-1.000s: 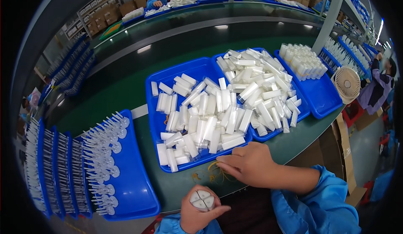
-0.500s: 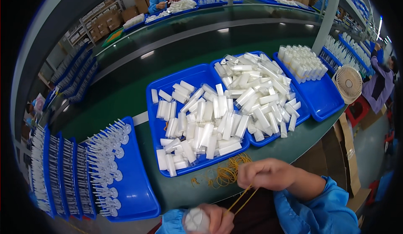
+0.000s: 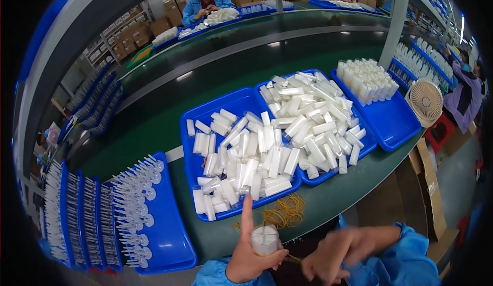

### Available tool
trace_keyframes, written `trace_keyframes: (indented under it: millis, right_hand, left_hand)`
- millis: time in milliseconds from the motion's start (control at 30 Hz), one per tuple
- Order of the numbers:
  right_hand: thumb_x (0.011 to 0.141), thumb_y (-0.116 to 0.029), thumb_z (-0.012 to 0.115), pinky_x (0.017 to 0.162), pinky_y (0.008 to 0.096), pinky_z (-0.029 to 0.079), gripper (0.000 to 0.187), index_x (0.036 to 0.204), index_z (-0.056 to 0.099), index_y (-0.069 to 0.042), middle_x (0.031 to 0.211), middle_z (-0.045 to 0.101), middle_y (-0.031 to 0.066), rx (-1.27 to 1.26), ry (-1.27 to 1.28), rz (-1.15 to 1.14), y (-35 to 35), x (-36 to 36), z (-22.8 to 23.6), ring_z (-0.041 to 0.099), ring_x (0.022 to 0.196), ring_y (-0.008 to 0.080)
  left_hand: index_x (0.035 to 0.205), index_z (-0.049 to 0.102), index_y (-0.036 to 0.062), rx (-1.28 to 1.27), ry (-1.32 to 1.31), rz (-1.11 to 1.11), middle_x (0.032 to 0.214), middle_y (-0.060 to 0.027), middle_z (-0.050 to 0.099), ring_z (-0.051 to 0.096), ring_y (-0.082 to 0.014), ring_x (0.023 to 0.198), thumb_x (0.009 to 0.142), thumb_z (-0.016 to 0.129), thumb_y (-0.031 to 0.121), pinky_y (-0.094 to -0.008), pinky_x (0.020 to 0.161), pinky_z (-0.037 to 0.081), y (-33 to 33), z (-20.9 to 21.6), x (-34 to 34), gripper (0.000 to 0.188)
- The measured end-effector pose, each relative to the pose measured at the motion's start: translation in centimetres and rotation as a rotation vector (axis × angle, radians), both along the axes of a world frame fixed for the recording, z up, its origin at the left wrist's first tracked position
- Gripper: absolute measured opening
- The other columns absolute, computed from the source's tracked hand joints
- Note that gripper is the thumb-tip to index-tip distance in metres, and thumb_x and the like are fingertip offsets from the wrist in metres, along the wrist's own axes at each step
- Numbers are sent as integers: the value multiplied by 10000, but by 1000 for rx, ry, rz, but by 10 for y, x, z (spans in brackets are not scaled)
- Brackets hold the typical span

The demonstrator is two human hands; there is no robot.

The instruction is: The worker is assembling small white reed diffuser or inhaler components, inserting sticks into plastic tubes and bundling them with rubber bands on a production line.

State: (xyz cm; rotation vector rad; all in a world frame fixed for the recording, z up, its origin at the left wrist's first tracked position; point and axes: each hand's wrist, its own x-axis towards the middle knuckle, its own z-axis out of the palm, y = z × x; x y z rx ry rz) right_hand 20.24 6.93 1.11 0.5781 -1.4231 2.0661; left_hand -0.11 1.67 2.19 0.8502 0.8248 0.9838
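Note:
My left hand (image 3: 240, 261) is wrapped round a bundle of white wedge-shaped pieces (image 3: 265, 240), its round end facing up and its index finger stretched out. To its right, my right hand (image 3: 331, 252), smeared by motion, pinches a yellow rubber band (image 3: 294, 259) that stretches to the bundle. Loose rubber bands (image 3: 287, 210) lie on the green table just beyond my hands. Past them, a blue tray (image 3: 213, 106) holds many loose white pieces in clear sleeves (image 3: 251, 147). A second blue tray (image 3: 367, 145) beside it is heaped with the same pieces.
At the right, a blue tray (image 3: 400, 129) carries upright white bundles (image 3: 367, 80); a beige fan (image 3: 425, 101) stands beside it. Blue trays of clear stemmed parts (image 3: 136, 209) stand at the left. A cardboard box (image 3: 426, 193) is at lower right. Co-workers (image 3: 208, 1) sit across the belt.
My left hand has risen and turned, bringing the bundle upright with the index finger out. My right hand has moved down, drawing the rubber band lower beside the bundle.

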Motion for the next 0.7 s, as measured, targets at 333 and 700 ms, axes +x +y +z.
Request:
trace_keyframes:
  millis: [333,700]
  right_hand:
    - [674,-232,779,628,267,508,552,1170,578,-100,1010,623,87,454,-704,-670,5,12,18,609,694,192]
    - [645,-145,695,569,298,482,239,866,636,-75,786,594,92,623,-1135,-2010,77,145,59,596,712,214]
  left_hand:
    - [1250,314,-85,588,1098,232,856,-164,570,575,-347,757,684,711,136,-483,794,437,-15,-4,42,726]
    - [1178,487,-16,797,1399,279,1100,-205,534,521,-341,1031,704,565,-33,-378,896,424,1,53,-51,481]
